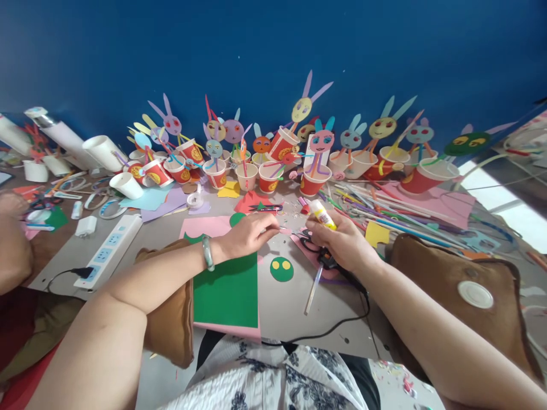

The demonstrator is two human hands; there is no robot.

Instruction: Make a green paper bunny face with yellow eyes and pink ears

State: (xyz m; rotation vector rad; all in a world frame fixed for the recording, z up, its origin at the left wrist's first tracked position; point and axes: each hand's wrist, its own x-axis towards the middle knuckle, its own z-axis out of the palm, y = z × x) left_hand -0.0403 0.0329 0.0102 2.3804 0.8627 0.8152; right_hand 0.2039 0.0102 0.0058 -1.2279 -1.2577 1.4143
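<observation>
My right hand [348,242] is wrapped round a white and yellow glue stick [321,214], tilted with its white end away from me. Left of it, my left hand [248,234] pinches its thumb and fingertips together; whatever lies between them is too small to make out. Just below the hands, a green paper disc [282,274] with two yellow spots lies flat on the table. Under my left forearm is a large green sheet [226,296] on pink paper. Beneath my right hand are black scissors [314,244] and a black glue gun [328,259], partly hidden, with a clear glue rod [313,290].
Paper cups with rabbit-faced figures [315,181] line the back by the blue wall. A power strip [110,250] lies at left, with another person's arm [12,239] beyond. Coloured pipe cleaners [384,205] and a brown cushion [431,273] are at right. A black cord [329,324] crosses the front.
</observation>
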